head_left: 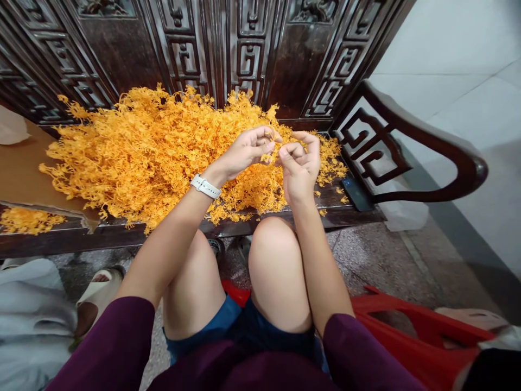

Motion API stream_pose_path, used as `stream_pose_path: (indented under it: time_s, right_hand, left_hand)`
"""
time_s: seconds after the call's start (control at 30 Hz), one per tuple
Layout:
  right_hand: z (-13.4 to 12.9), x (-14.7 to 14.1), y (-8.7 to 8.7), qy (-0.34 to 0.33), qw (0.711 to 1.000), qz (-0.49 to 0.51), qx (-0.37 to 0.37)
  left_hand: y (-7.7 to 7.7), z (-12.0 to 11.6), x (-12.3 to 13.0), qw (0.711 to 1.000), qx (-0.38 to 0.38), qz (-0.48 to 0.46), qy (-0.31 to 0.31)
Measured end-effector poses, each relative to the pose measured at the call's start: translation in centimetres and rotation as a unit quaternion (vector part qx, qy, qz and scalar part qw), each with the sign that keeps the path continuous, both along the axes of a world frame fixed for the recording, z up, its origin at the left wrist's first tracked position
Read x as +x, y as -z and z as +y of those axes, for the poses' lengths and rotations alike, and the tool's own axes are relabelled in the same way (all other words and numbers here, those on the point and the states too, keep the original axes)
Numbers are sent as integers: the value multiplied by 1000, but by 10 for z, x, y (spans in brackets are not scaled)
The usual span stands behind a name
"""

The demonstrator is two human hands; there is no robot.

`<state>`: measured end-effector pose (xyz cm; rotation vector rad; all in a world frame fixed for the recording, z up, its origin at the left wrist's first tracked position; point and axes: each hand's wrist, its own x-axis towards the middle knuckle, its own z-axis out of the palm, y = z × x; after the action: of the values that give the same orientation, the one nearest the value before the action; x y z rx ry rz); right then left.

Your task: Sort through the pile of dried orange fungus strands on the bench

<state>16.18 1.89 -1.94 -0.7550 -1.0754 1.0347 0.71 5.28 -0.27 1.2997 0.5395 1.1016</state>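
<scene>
A big heap of small orange-yellow branched plastic pieces (pixel 142 152), resembling artificial flower parts, lies on a dark wooden bench (pixel 118 233). My left hand (pixel 248 152), with a white watch band (pixel 205 186) at the wrist, is closed in a pinch on one yellow plastic piece (pixel 266 158) above the right part of the heap. Close beside it, my right hand (pixel 302 165) has its thumb and a finger pressed together at the edge of that piece. What lies between the right fingertips is too small to make out.
Behind the heap rises a carved wooden backrest (pixel 260 54), with a curved armrest (pixel 439 130) at right. A dark phone (pixel 357 194) lies at the bench end. Cardboard (pixel 36 168) leans at left. Red plastic stools (pixel 407 309) and another person's sandalled foot (pixel 97 288) are on the floor.
</scene>
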Motion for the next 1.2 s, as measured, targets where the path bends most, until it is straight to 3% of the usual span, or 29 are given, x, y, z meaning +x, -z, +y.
stream_pose_path:
  time_s: [0.23,0.67,0.9,1.0,1.13,1.2]
  right_hand:
    - [-1,7,-5,-106,993,33,-29]
    - [1,15,-3,-147,987,62,13]
    - [4,26,3,-116,987,97,57]
    - [-3,27,7,-211,974,64,46]
    - [-5,30,16,-394,914,-19,92]
    - [2,33,20,-413,906,5,92]
  left_hand:
    - [-3,-10,3,999,-22,-28,11]
    - [-3,-20,13,999,-13,-37,11]
    - [-15,-12,-1,992,-7,-48,-116]
    - [-14,-4,-10,989,-9,-57,-138]
    - [-3,7,-19,986,-10,-59,-157]
    - [1,11,-22,984,-13,-62,-165]
